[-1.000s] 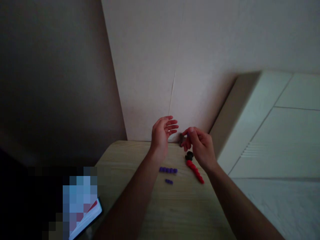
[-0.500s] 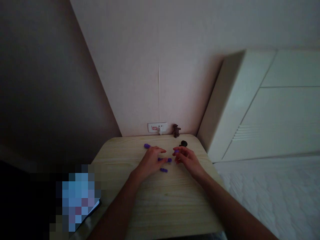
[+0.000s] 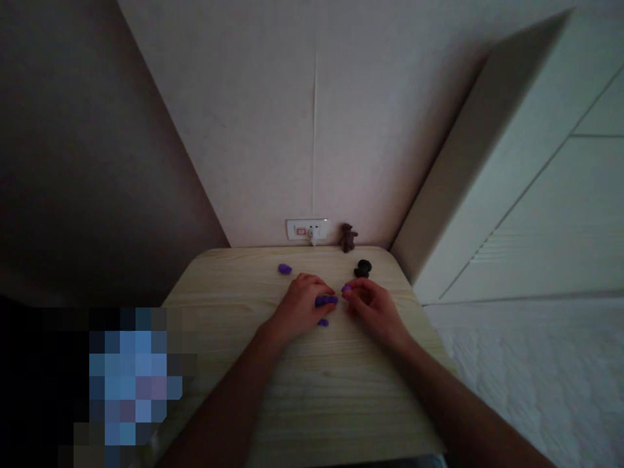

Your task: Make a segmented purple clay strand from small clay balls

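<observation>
On a light wooden table (image 3: 312, 390), my left hand (image 3: 299, 305) rests with its fingers curled round a short purple bead strip (image 3: 325, 300). My right hand (image 3: 370, 309) sits close beside it, pinching a small purple piece (image 3: 346, 288) at its fingertips, a little apart from the strip's end. Another small purple piece (image 3: 322, 322) lies under the left hand's edge. A loose purple piece (image 3: 285, 268) lies further back on the left. A black piece (image 3: 363, 267) sits behind the right hand.
A wall socket (image 3: 307, 229) and a small brown figure (image 3: 348, 237) stand at the table's back edge against the wall. A white cabinet (image 3: 526, 195) rises on the right, with a pale bed surface (image 3: 536, 377) below it. A blurred-out patch fills the lower left.
Both hands dropped from in front of the wall to the tabletop. The left hand closed on the purple strip and the right brought a purple piece near it. The red strip is out of sight.
</observation>
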The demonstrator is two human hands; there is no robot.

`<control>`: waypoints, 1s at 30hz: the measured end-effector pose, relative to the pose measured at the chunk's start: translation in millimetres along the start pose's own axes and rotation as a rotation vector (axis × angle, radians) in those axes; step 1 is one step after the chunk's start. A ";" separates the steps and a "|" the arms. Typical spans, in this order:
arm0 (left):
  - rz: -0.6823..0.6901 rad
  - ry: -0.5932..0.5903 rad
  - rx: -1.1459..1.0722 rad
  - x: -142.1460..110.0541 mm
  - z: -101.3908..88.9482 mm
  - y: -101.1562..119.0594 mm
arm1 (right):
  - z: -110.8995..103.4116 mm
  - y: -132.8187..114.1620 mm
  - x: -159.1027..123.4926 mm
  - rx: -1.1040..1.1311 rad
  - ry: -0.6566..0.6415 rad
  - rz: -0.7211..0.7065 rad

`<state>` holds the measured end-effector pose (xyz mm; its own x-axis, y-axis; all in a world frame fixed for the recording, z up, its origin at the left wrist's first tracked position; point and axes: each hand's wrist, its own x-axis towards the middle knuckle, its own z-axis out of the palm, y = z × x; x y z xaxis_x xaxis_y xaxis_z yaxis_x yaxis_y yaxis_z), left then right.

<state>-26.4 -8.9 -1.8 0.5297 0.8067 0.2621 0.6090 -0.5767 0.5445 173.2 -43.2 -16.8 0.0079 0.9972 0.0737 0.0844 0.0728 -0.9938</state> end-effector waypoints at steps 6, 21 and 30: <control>0.014 0.010 -0.014 -1.1 -5.3 3.0 | 2.0 -2.5 -4.6 -0.003 0.003 -0.019; 0.036 0.039 -0.048 -3.1 -9.7 4.9 | 4.8 -0.7 -6.4 -0.076 -0.030 -0.003; 0.044 0.034 -0.044 -4.3 -9.6 3.7 | 3.8 3.1 -6.8 -0.036 -0.051 0.005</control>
<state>-32.1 -13.3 6.7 0.5345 0.7848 0.3136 0.5585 -0.6065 0.5658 169.6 -49.7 -20.8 -0.0423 0.9971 0.0631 0.1203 0.0678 -0.9904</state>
